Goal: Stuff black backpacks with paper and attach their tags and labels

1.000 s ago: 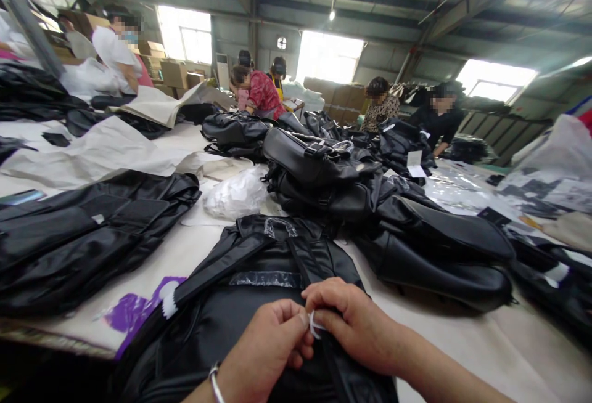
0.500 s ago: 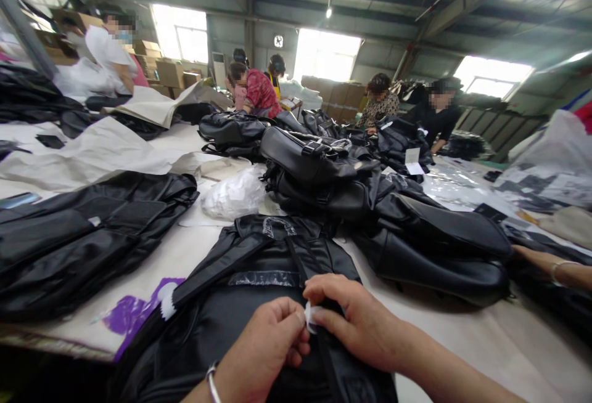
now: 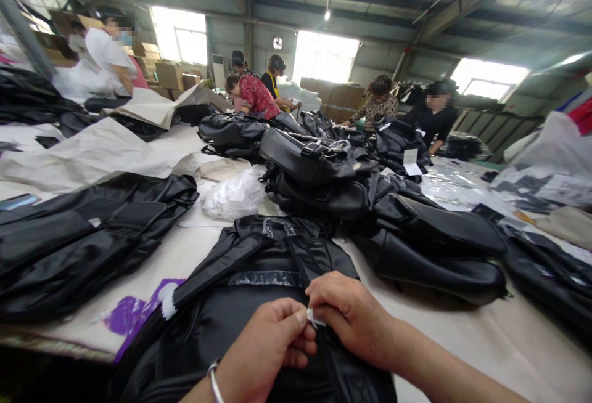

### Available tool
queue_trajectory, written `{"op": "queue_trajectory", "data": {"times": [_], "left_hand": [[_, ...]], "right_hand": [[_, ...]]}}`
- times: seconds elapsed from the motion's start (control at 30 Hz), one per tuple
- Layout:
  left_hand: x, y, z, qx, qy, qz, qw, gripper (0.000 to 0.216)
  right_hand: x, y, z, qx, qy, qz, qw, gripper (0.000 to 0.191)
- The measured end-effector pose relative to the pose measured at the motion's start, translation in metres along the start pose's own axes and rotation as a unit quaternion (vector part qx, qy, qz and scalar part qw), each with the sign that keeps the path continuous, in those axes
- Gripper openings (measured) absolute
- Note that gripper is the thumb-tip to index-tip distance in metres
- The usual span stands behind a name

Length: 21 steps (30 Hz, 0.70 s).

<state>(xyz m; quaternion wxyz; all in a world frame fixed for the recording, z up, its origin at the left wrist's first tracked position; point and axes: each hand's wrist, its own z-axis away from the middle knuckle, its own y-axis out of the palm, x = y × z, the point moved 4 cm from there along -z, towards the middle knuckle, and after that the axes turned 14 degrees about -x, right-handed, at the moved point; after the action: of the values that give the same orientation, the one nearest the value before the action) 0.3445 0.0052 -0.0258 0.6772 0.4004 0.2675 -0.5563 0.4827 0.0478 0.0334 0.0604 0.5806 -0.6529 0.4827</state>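
A black backpack [image 3: 259,304] lies with its strap side up in front of me, its lower end cut off by the frame. Between my hands, over one shoulder strap [image 3: 303,258], is a small white piece of wrapping [image 3: 316,319], largely covered by my fingers. My left hand [image 3: 272,344] pinches one edge of it between thumb and forefinger. Curled over the strap, my right hand [image 3: 354,317] grips the other side. Around the end of the other strap [image 3: 217,264] sits a white wrap with a zigzag edge [image 3: 167,300]. Clear film covers the top handle [image 3: 278,228].
Black backpacks are piled [image 3: 319,187] just beyond, with another backpack [image 3: 92,236] to the left. A crumpled white plastic bag [image 3: 235,195] lies between them. Purple plastic [image 3: 134,317] is by the table edge. Several co-workers stand across the table, one in a red top [image 3: 259,96].
My fingers have closed further over the white wrapping, so less of it shows. A co-worker's hand with a bracelet has left the right edge. Another co-worker at the back has moved slightly.
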Motion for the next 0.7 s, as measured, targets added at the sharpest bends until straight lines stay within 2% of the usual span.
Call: {"op": "queue_trajectory", "data": {"times": [0.3,0.5,0.6,0.7], "left_hand": [[0.0,-0.001,0.0,0.006,-0.013,0.017,1.0,0.034],[0.0,0.0,-0.001,0.011,-0.023,0.013,1.0,0.031],[0.002,-0.001,-0.002,0.0,-0.02,-0.006,1.0,0.025],[0.002,-0.001,-0.003,-0.021,-0.004,-0.034,0.999,0.015]], "right_hand": [[-0.004,0.003,0.004,-0.014,0.006,-0.027,1.0,0.015],[-0.005,0.004,0.003,-0.012,0.011,-0.026,1.0,0.015],[0.0,0.003,0.0,0.005,-0.017,0.0,1.0,0.014],[0.008,-0.001,-0.005,0.038,-0.086,0.075,0.993,0.016]]}}
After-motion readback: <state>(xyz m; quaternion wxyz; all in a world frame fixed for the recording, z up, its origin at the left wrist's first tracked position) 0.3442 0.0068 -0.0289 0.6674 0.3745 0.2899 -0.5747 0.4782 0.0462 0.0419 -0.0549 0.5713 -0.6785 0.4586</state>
